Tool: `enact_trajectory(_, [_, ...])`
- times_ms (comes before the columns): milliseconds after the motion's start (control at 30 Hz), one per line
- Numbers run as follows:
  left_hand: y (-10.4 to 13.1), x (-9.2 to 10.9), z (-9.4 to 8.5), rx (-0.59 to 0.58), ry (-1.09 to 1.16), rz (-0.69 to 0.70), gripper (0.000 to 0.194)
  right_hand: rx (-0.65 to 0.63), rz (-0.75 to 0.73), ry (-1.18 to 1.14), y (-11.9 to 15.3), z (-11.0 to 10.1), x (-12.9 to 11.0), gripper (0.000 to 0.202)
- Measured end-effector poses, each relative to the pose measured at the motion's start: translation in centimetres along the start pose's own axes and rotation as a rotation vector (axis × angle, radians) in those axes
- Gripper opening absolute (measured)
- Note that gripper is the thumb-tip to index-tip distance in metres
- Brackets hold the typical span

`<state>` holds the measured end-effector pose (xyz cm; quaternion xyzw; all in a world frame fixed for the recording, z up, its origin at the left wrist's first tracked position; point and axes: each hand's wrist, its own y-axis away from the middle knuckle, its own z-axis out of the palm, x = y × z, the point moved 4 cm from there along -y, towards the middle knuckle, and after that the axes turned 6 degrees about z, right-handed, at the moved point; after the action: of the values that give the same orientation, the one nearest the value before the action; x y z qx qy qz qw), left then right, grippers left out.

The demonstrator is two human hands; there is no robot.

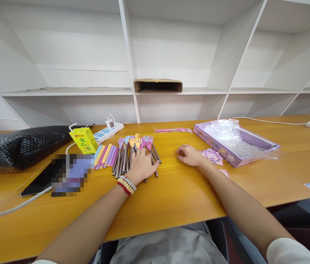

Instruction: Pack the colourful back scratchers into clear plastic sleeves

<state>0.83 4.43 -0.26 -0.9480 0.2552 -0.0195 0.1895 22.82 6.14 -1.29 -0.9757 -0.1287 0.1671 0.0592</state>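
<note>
Left hand [141,167] lay palm down on the pile of metal sticks with small hand-shaped heads [120,161]; its fingers were spread slightly over the sticks, and whether they grasped any could not be told. The sticks lay on the table [171,198], under and around the left fingers, coloured heads pointing away from the person. Pastel foam-like tubes [106,156] sat just left of the sticks. Right hand [189,155] rested on the table, well apart from the left, fingers curled loosely; nothing visible in them. Small printed cards [212,156] lay just right of the right fingers, partly behind the forearm, near the purple box [229,151] with clear plastic. A wrapped pink stick [173,130] lay beyond both hands, between them. Yellow drink carton [84,140] stood farther left, past the tubes.
</note>
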Motion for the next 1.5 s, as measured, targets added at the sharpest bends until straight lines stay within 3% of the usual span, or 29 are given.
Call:
enact_trajectory(267, [-0.1,-0.2,0.6,-0.029,0.054,-0.017,0.033,-0.043,-0.325,-0.107,0.8,1.5,-4.5,0.047])
enact_trajectory(467, [-0.1,-0.5,0.2,0.072,0.12,-0.024,0.031,-0.091,-0.351,-0.098,1.1,2.2,-5.9,0.066])
enact_trajectory(733, [0.2,0.5,-2.0,0.251,0.211,0.137,0.022,-0.087,-0.375,0.054,1.5,3.0,-8.0,0.054])
enact_trajectory(967, [0.2,1.2,-2.0,0.175,0.246,0.26,0.02,-0.074,-0.47,0.069,1.7,3.1,-8.7,0.042])
enact_trajectory(1100, [0.2,0.9,-2.0,0.19,0.221,0.251,0.02,-0.077,-0.512,0.008,1.6,2.9,-8.5,0.049])
enact_trajectory(1200, [0.3,0.4,-2.2,0.226,0.221,0.189,0.022,-0.001,-0.505,-0.087,1.5,2.1,-7.6,0.058])
enact_trajectory(1267, [0.5,0.0,-2.3,0.233,0.218,0.137,0.023,0.083,-0.466,-0.157,1.4,1.3,-6.7,0.053])
enact_trajectory(1367, [0.7,-0.4,-2.3,0.244,0.184,0.101,0.024,0.191,-0.329,-0.317,1.1,0.3,-5.1,0.043])
enact_trajectory(1500, [0.8,-0.7,-2.3,0.267,0.191,0.108,0.024,0.243,-0.102,-0.697,0.1,0.1,-3.0,0.043])
